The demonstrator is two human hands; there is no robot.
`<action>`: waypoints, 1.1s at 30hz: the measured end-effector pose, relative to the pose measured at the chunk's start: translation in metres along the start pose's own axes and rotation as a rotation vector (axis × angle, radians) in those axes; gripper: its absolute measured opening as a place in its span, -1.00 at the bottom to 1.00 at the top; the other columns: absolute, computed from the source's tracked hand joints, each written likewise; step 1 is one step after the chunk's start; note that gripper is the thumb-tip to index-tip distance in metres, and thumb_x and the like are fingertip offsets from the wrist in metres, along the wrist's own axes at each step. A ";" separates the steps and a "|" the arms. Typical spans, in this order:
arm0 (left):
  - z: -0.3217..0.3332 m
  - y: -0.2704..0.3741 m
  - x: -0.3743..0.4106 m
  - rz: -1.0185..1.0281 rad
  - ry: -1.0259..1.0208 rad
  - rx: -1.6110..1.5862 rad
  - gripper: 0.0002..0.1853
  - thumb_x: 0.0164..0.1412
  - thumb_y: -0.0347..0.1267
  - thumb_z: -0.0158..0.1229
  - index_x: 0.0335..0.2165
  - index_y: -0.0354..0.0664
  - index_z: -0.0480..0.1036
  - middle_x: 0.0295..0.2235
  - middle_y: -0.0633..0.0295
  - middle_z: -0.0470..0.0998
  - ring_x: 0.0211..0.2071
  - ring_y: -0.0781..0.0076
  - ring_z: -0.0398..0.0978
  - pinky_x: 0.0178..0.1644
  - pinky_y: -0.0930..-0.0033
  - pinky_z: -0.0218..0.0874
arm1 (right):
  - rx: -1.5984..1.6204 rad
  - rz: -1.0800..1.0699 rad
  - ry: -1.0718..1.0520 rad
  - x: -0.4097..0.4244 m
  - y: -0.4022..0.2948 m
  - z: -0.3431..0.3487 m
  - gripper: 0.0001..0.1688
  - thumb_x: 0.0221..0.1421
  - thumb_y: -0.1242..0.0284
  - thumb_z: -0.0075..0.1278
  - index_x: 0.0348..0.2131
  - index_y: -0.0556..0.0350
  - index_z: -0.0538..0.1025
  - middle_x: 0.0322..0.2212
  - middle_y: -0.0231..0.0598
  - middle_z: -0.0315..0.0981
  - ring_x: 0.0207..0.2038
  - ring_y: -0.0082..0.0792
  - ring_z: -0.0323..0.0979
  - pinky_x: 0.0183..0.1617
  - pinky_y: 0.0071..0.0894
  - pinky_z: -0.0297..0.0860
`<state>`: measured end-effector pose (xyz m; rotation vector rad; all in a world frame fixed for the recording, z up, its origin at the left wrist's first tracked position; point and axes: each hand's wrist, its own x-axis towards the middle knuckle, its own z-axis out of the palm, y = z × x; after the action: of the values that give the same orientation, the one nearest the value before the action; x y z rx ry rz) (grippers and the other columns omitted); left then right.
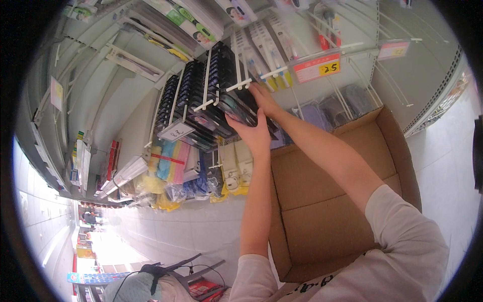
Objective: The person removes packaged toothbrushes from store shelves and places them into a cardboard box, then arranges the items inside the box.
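Rows of dark hanging packages [188, 88] fill white wire display hooks on the shelf wall. My left hand [251, 130] grips the lower part of a dark package [234, 107] at the front of the right-hand row, thumb on one side and fingers on the other. Just above it, my right hand [266, 100] lies against the right side of that row; part of its fingers is hidden by the hook end and packages. Below my forearms sits an open cardboard box [332, 222], its brown inner base in view.
Toothbrush packs [264, 53] hang behind a red-and-white price tag [317, 68]. A handwritten price card [176, 130] fronts the dark rows. Below hang packaged cloths [169, 162] and cream bear-patterned packs [234, 166]. Bare hook ends [409, 105] project at right. Grey fabric [130, 287] lies lower left.
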<state>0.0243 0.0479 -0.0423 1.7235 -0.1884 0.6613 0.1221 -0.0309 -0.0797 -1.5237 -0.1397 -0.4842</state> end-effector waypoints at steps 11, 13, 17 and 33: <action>-0.015 0.007 -0.008 -0.029 -0.003 0.011 -0.07 0.02 -0.45 0.26 0.20 -0.47 -0.17 0.18 -0.29 0.08 0.22 0.00 0.08 0.27 0.21 -0.10 | 0.226 0.187 0.011 -0.009 -0.022 -0.001 -0.17 0.17 -0.15 -0.22 -0.05 0.33 0.42 -0.13 0.00 0.44 -0.04 -0.24 0.36 0.09 -0.34 0.18; -0.016 0.007 -0.008 -0.035 -0.018 0.017 -0.07 0.02 -0.45 0.26 0.19 -0.48 -0.16 0.17 -0.29 0.10 0.21 0.00 0.10 0.26 0.21 -0.09 | 0.201 0.204 -0.017 -0.008 -0.018 -0.005 -0.15 0.17 -0.16 -0.22 -0.03 0.34 0.41 -0.11 0.02 0.43 -0.03 -0.26 0.35 0.10 -0.35 0.18; -0.015 0.005 -0.007 -0.024 -0.030 0.011 -0.06 0.03 -0.40 0.28 0.19 -0.50 -0.16 0.15 -0.27 0.12 0.18 0.02 0.14 0.25 0.22 -0.05 | 0.190 0.235 -0.121 -0.005 -0.012 -0.011 -0.13 0.17 -0.16 -0.21 0.01 0.35 0.39 -0.07 0.05 0.41 -0.01 -0.24 0.35 0.12 -0.33 0.17; -0.010 0.008 -0.003 -0.025 0.002 0.024 -0.08 0.06 -0.36 0.26 0.19 -0.48 -0.15 0.16 -0.22 0.14 0.14 0.10 0.20 0.19 0.26 0.03 | 0.014 0.169 -0.017 -0.018 -0.039 -0.005 -0.10 0.17 -0.18 -0.30 0.09 0.29 0.31 0.06 0.16 0.29 0.15 0.01 0.22 0.21 -0.25 0.11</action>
<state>0.0146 0.0548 -0.0355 1.7454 -0.1580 0.6499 0.0898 -0.0312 -0.0510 -1.5111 -0.0272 -0.3349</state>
